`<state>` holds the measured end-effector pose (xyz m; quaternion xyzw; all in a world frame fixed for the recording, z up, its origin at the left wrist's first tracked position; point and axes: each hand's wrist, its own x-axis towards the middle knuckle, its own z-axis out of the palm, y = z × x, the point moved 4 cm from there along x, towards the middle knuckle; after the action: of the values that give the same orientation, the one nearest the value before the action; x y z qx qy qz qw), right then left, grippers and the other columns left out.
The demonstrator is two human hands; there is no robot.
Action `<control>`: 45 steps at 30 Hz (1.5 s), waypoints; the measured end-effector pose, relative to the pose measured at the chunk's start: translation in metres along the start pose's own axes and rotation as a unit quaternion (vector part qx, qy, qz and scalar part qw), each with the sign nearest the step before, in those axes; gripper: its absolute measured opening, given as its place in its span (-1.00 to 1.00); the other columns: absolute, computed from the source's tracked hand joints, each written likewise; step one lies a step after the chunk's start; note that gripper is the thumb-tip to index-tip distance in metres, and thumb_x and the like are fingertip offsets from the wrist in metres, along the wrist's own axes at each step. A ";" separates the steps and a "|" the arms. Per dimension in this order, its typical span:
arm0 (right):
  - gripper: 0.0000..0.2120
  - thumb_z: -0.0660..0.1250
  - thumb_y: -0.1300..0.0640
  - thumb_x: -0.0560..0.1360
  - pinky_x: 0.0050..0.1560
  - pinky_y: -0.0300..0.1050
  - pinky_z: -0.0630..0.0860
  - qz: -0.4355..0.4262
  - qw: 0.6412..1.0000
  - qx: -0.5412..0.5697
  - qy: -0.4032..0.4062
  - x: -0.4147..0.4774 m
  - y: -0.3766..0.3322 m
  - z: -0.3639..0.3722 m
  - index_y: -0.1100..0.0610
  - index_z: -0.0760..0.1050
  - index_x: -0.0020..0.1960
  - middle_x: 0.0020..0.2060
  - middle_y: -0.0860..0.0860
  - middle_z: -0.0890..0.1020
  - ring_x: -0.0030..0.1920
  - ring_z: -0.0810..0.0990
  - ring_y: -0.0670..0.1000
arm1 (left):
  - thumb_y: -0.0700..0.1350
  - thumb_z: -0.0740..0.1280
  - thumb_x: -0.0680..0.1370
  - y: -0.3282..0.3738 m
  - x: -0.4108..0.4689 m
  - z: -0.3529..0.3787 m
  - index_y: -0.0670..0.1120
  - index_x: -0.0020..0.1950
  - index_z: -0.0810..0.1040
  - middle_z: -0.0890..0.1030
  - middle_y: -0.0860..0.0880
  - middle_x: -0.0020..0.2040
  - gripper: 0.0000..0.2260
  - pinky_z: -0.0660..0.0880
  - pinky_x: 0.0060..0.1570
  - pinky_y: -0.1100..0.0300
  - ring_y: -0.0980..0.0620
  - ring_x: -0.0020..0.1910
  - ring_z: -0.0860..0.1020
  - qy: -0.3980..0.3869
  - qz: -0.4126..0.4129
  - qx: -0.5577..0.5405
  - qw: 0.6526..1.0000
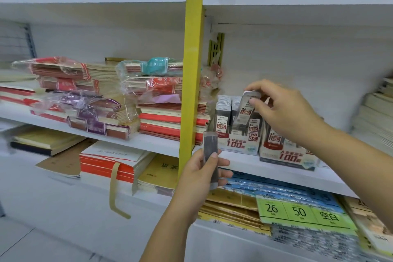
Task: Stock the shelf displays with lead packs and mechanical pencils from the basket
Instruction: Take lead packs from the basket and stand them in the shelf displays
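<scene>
Your right hand (282, 110) is pinching a lead pack (247, 106) by its top, tilted, just over the left display box (234, 144) on the shelf (244, 161); your left hand (202, 174) is gripping another dark pack (210, 151) upright — down by the yellow post (191, 70); a second box (282, 156) is sitting beside the first.

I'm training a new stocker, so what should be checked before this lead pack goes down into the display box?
1. Right hand pinches the lead pack by its top: ok.
2. Pack above the left display box: ok.
3. Pack upright: not ok, tilted.
4. Label size matches that box: cannot tell, blurred.
5. Left hand grips the second pack: ok.
</scene>
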<state>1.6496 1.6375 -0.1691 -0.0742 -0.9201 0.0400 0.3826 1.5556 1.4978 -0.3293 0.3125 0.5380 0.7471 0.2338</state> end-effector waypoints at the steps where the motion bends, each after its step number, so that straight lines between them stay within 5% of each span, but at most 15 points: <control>1: -0.78 0.26 0.07 0.58 -0.18 -0.28 0.35 0.002 1.000 -0.017 -0.016 0.003 0.002 0.005 -0.08 0.46 0.22 -0.02 -0.07 0.56 -0.11 0.48 -0.12 | -0.05 0.21 0.69 0.000 0.000 -0.001 0.06 0.20 0.54 0.73 -0.02 -0.05 -0.85 0.63 -0.14 0.21 0.00 -0.08 0.72 0.002 0.002 -0.002 1.000; 5: -0.77 0.31 -0.01 0.55 -0.11 -0.17 0.35 0.053 0.997 0.001 -0.054 0.012 0.009 0.019 -0.11 0.39 0.19 0.01 -0.10 0.49 -0.04 0.50 -0.07 | -0.06 0.21 0.69 0.000 0.002 -0.001 0.08 0.17 0.56 0.74 -0.02 -0.07 -0.85 0.63 -0.16 0.25 0.02 -0.07 0.72 0.001 0.002 -0.001 1.000; 8: -0.83 0.37 -0.06 0.49 -0.02 -0.15 0.28 0.012 0.994 -0.098 -0.039 0.015 0.008 0.026 -0.12 0.47 0.05 -0.01 -0.11 0.49 0.07 0.38 -0.07 | -0.06 0.22 0.69 0.001 0.002 0.001 0.11 0.16 0.57 0.74 -0.02 -0.07 -0.85 0.63 -0.16 0.26 0.03 -0.06 0.72 -0.004 0.004 0.005 1.000; 14: -0.78 0.34 -0.02 0.53 0.06 -0.15 0.21 -0.015 0.988 -0.152 0.014 0.003 0.007 0.022 -0.04 0.59 0.15 -0.02 -0.11 0.44 0.10 0.28 -0.05 | -0.01 0.23 0.68 0.004 0.000 0.007 0.14 0.17 0.58 0.73 0.01 -0.11 -0.84 0.58 -0.21 0.32 0.10 -0.18 0.67 -0.016 0.020 0.038 0.999; 17: -0.80 0.31 0.03 0.53 -0.04 -0.21 0.24 -0.037 0.995 -0.066 0.064 -0.023 -0.003 0.009 0.05 0.63 0.08 -0.12 -0.12 0.52 -0.04 0.34 -0.10 | 0.00 0.23 0.67 0.005 -0.004 0.013 0.13 0.17 0.60 0.72 0.02 -0.12 -0.83 0.56 -0.21 0.32 0.12 -0.23 0.63 -0.031 0.026 0.052 0.998; 20: -0.79 0.27 -0.03 0.51 -0.16 -0.31 0.35 0.017 0.995 0.099 0.017 -0.058 -0.006 0.009 -0.10 0.59 0.09 -0.18 -0.22 0.54 -0.19 0.45 -0.14 | 0.00 0.25 0.67 0.004 -0.009 0.024 0.14 0.12 0.64 0.71 0.02 -0.12 -0.83 0.55 -0.20 0.31 0.13 -0.25 0.60 -0.052 0.029 0.064 0.996; 23: -0.74 0.33 0.02 0.53 -0.15 -0.22 0.51 0.101 0.966 0.228 -0.060 -0.084 0.002 0.019 -0.22 0.54 0.18 -0.13 -0.20 0.61 -0.20 0.54 -0.08 | 0.03 0.24 0.67 0.000 -0.016 0.040 0.18 0.09 0.65 0.70 0.08 -0.14 -0.82 0.55 -0.18 0.32 0.18 -0.26 0.58 -0.084 0.021 0.102 0.991; 26: -0.78 0.34 0.14 0.54 -0.26 -0.33 0.51 0.142 0.931 0.329 -0.069 -0.101 0.012 0.020 -0.16 0.61 0.06 -0.21 -0.17 0.66 -0.29 0.59 -0.12 | 0.10 0.21 0.66 -0.007 -0.022 0.052 0.16 -0.01 0.64 0.61 0.21 -0.26 -0.79 0.56 -0.11 0.28 0.27 -0.24 0.54 -0.105 0.013 0.177 0.978; 29: -0.87 0.38 0.08 0.51 -0.16 -0.27 0.57 0.171 0.897 0.403 -0.067 -0.116 0.020 0.017 -0.13 0.64 -0.03 -0.14 -0.11 0.69 -0.16 0.66 -0.12 | 0.10 0.22 0.66 -0.008 -0.027 0.060 0.35 0.08 0.59 0.58 0.30 -0.20 -0.82 0.54 -0.05 0.36 0.37 -0.16 0.52 -0.127 0.018 0.207 0.970; 31: -0.87 0.40 -0.06 0.43 -0.09 -0.21 0.58 0.190 0.883 0.425 -0.063 -0.125 0.027 0.018 -0.14 0.64 -0.03 -0.05 -0.10 0.70 -0.07 0.66 -0.11 | 0.09 0.27 0.64 -0.008 -0.029 0.064 0.45 0.21 0.52 0.60 0.38 0.06 -0.75 0.50 0.08 0.35 0.41 0.07 0.52 -0.141 0.015 0.199 0.970; 33: -0.88 0.40 0.05 0.49 -0.05 -0.20 0.58 0.210 0.878 0.426 -0.058 -0.132 0.035 0.019 -0.13 0.64 -0.02 -0.01 -0.12 0.69 -0.03 0.66 -0.12 | 0.07 0.33 0.60 -0.012 -0.030 0.066 0.42 0.31 0.48 0.56 0.33 0.24 -0.67 0.46 0.20 0.27 0.34 0.23 0.50 -0.146 0.001 0.190 0.971; 38: -0.63 0.28 0.42 0.52 0.01 -0.25 0.59 0.247 0.862 0.442 -0.037 -0.146 0.051 0.016 -0.03 0.60 0.07 0.01 -0.12 0.69 0.07 0.64 -0.15 | -0.15 0.48 0.53 -0.018 -0.025 0.061 0.20 0.17 0.64 0.70 0.17 0.07 -0.70 0.61 -0.12 0.27 0.12 -0.05 0.70 -0.094 -0.043 0.099 0.990; 41: -0.55 0.25 0.49 0.49 -0.08 -0.26 0.59 0.269 0.852 0.448 -0.035 -0.152 0.054 0.015 -0.02 0.56 0.12 -0.01 -0.10 0.69 0.03 0.65 -0.13 | -0.18 0.52 0.48 -0.019 -0.022 0.057 -0.01 0.09 0.63 0.74 0.01 -0.03 -0.78 0.60 -0.24 0.26 0.04 -0.15 0.71 -0.056 -0.061 0.059 0.995; 45: -0.53 0.28 0.47 0.48 -0.12 -0.31 0.58 0.279 0.853 0.438 -0.053 -0.156 0.054 0.016 -0.06 0.56 0.12 -0.02 -0.16 0.69 0.03 0.64 -0.19 | -0.14 0.51 0.49 -0.018 -0.022 0.054 0.02 0.03 0.66 0.75 -0.01 -0.05 -0.85 0.60 -0.24 0.27 0.03 -0.12 0.72 -0.037 -0.054 0.065 0.996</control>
<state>1.7526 1.6645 -0.2962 -0.1507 -0.7668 0.5475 0.2992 1.6102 1.5242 -0.3391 0.3249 0.5928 0.6848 0.2722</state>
